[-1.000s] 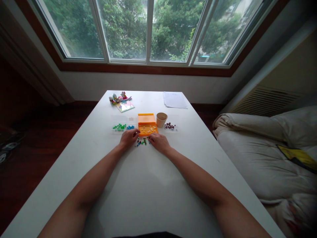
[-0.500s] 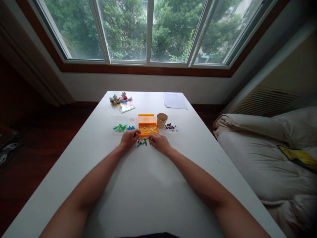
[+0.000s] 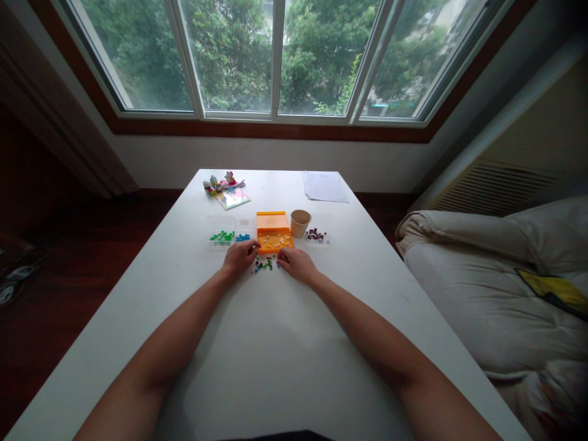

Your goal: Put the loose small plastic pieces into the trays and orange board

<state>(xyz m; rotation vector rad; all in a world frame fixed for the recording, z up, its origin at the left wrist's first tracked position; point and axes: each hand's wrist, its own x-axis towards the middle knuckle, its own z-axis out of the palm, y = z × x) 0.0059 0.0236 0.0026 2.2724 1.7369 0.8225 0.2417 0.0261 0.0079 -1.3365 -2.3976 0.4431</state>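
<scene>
An orange open-lidded box [image 3: 274,251] sits mid-table with small white and yellow pieces inside. At its front left corner is my left hand [image 3: 239,257], fingers pinched together; what they hold, if anything, is too small to make out. My right hand [image 3: 296,263] rests by the front right corner with its fingers curled in, their contents hidden. Between the hands lie loose small pieces [image 3: 267,264] in green, blue and dark brown. Left of the box, a clear tray holds green pieces [image 3: 222,237] and blue pieces [image 3: 243,237].
A brown paper cup [image 3: 300,224] stands right of the box, beside a clear tray with dark brown pieces [image 3: 316,234]. Farther back are small colourful figures [image 3: 224,183], a shiny card [image 3: 234,198] and white paper sheets [image 3: 325,186]. A sofa [image 3: 450,288] flanks the table's right side.
My right hand's fingertips have shifted very slightly to the right at the loose pieces. My left hand stays in place.
</scene>
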